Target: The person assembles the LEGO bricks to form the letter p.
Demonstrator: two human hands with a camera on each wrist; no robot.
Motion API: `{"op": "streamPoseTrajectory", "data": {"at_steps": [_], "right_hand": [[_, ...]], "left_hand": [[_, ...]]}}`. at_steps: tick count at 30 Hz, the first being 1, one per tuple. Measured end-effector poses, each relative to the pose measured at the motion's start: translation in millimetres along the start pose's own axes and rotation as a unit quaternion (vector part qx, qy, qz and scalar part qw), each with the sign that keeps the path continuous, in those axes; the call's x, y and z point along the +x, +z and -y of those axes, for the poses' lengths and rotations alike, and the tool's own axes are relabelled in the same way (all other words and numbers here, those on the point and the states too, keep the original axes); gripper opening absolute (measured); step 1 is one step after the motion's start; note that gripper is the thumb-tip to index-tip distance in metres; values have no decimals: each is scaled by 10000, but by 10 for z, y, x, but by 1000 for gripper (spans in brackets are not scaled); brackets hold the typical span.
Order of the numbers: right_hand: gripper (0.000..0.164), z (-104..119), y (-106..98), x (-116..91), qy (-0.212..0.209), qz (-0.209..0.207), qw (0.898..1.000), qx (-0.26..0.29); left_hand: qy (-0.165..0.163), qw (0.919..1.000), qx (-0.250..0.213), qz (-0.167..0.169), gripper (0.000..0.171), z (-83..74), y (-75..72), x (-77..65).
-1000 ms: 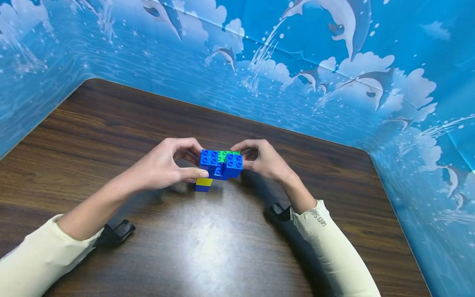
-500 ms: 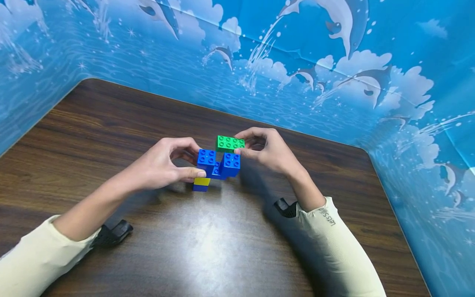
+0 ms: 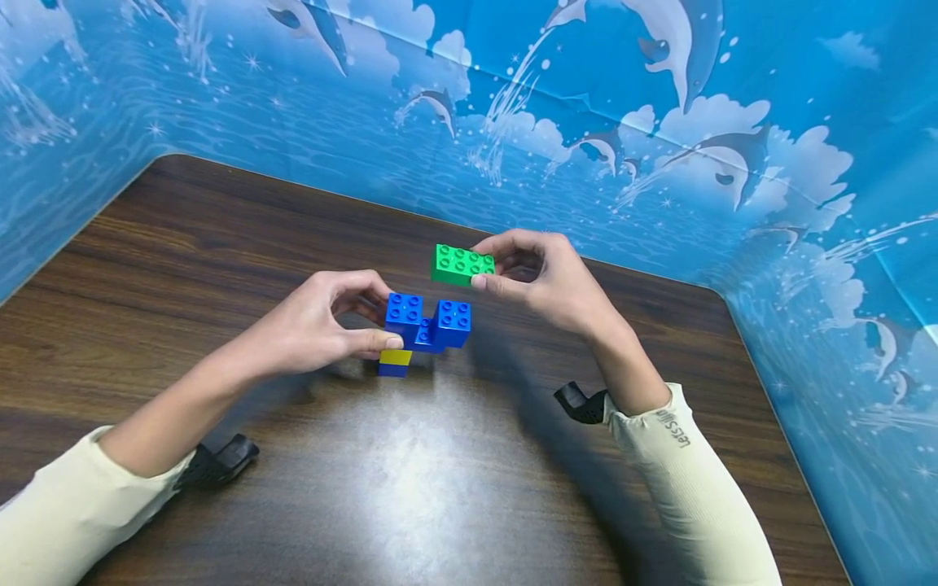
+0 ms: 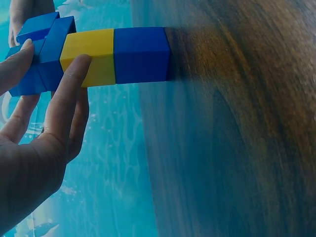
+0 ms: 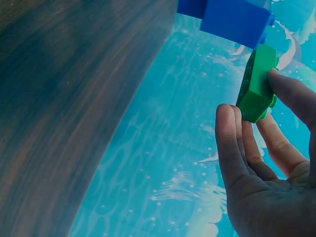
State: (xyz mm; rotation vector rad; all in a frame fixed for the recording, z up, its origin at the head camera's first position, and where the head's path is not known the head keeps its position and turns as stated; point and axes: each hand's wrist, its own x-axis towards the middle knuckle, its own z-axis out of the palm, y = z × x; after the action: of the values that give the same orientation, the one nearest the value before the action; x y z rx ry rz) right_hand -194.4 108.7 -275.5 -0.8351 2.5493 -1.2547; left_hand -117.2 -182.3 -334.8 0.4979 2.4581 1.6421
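A stack of toy building bricks (image 3: 405, 316) stands upright on the table, with two blue studded blocks on top and a lower blue piece between them. Beneath, a yellow brick (image 4: 89, 49) sits on a blue bottom brick (image 4: 140, 54). My left hand (image 3: 322, 325) grips the stack's upper left blue block between thumb and fingers; in the left wrist view one fingertip lies against the yellow brick. Above and behind the stack, my right hand (image 3: 553, 281) pinches a green brick (image 3: 454, 265) with two rows of studs, apart from the stack.
The dark wood table (image 3: 293, 488) extends around the stack. A blue curtain (image 3: 293, 122) printed with dolphins rises along its back and sides. Each wrist wears a black mount, the left one (image 3: 223, 460) and the right one (image 3: 579, 403).
The green brick, earlier down against the blue blocks, has come away with my right hand, moving up and slightly right. My left hand keeps its grip on the stack.
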Motion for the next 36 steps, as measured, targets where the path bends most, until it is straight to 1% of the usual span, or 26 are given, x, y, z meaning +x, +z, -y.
{"op": "streamPoseTrajectory", "data": {"at_steps": [8,15,20,28,33,36], "right_hand": [[30,110,-8,-29,-188,56,9998,-3],[31,229,66,-31,-296,187,9993,-112],[30,288,108,-57,-392,222,9987,-254],[29,302,217,-62,-537,314,9977,-285],[29,295,289,-77,-585,373,9966,-444],[30,288,308,-88,-595,340,9963,-510]], "left_hand": [[57,10000,73,-13,31,4,-5,7],[100,9999,85,-7,30,19,-8,10],[98,9999,7,21,30,20,-4,16],[123,9997,195,4,29,24,-17,10],[135,9996,228,-13,30,25,-16,12],[150,9995,261,-23,30,23,-13,18]]}}
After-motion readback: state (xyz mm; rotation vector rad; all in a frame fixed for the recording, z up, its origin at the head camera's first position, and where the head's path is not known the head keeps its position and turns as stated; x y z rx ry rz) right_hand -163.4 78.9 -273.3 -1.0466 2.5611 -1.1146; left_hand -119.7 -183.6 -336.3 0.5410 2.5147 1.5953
